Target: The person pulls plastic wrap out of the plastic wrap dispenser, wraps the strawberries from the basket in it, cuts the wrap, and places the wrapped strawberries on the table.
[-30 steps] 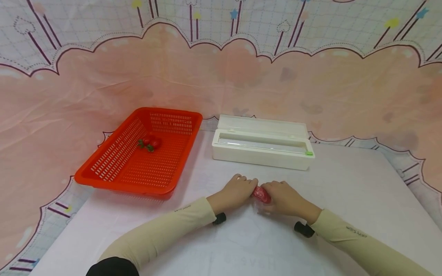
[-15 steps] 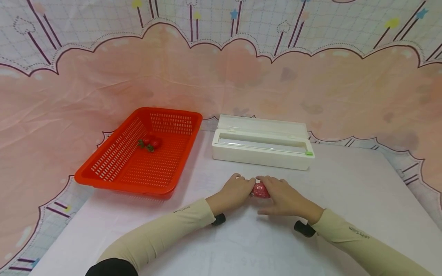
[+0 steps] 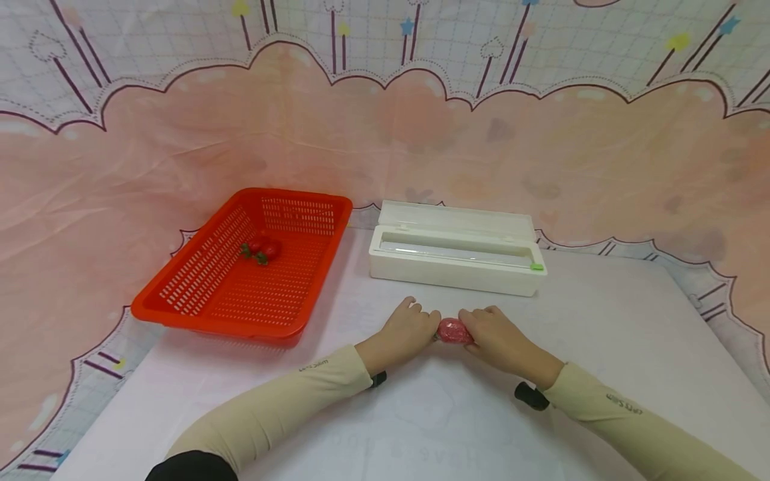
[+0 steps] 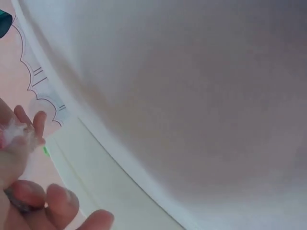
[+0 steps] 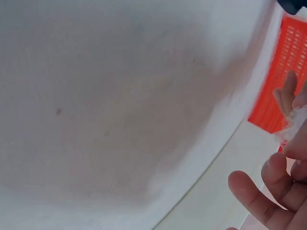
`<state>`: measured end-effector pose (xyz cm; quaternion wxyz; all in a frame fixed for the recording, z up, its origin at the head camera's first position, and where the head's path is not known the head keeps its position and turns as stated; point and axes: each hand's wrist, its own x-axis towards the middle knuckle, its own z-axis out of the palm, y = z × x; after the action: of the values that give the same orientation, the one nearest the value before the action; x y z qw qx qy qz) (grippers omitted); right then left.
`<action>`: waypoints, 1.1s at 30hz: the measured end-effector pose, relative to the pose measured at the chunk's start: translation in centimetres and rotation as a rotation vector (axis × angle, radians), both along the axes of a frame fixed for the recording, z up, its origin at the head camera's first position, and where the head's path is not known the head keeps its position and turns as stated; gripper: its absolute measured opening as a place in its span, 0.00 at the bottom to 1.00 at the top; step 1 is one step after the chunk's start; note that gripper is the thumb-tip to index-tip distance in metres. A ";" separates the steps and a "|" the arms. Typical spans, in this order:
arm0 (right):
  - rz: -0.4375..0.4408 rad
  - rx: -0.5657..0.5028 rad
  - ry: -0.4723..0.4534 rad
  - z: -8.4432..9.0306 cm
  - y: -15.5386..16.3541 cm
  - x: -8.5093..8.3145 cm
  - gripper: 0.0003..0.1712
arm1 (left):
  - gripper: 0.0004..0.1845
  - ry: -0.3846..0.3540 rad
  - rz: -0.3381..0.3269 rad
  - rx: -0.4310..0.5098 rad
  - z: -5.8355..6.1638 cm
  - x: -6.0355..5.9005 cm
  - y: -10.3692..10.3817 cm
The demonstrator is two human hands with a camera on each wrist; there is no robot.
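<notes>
Between the two hands, a red strawberry (image 3: 454,331) wrapped in clear cling film is held just over the white table. The left hand (image 3: 407,332) pinches its left end and the right hand (image 3: 502,339) pinches its right end. In the left wrist view the left hand (image 4: 48,208) is at the lower left, its fingers curled, with crinkled film (image 4: 21,132) by the other hand's fingers. The right wrist view shows the right hand (image 5: 276,194) at the right edge and a bit of the film (image 5: 290,127); the strawberry is mostly hidden there.
A red perforated basket (image 3: 313,294) stands at the left with several strawberries (image 3: 269,250) inside. Behind the hands is a white cling film dispenser (image 3: 451,270), its lid raised, with a green slider (image 3: 537,266). A patterned cloth (image 3: 421,147) hangs behind the table.
The right hand let its fingers spread off the film-wrapped strawberry, then took hold of its right end. The left hand has kept its grip, shifting slightly left.
</notes>
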<state>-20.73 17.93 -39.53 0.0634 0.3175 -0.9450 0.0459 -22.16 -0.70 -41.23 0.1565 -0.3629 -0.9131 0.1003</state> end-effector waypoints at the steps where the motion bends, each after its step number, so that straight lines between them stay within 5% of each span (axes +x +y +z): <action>1: 0.004 0.012 0.020 -0.1 0.0 0.0 0.17 | 0.13 0.000 -0.003 0.013 0.1 0.0 0.0; 9: 0.060 0.034 0.212 -1.0 0.2 -0.2 0.18 | 0.19 -0.212 -0.034 0.188 0.8 0.1 0.7; 15: 0.089 0.029 0.310 -1.3 0.2 0.1 0.21 | 0.14 -0.264 -0.048 0.206 0.8 -0.2 0.9; 23: 0.118 -0.015 0.346 -1.3 0.2 0.3 0.29 | 0.13 -0.121 -0.072 0.115 0.5 -0.2 1.0; 33: 0.036 0.064 0.303 -0.4 -0.1 0.5 0.21 | 0.12 0.313 -0.054 0.083 0.2 -0.4 1.0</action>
<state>-20.23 17.81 -39.94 0.1942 0.3394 -0.9198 -0.0314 -22.51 0.28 -41.07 0.3142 -0.3604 -0.8709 0.1136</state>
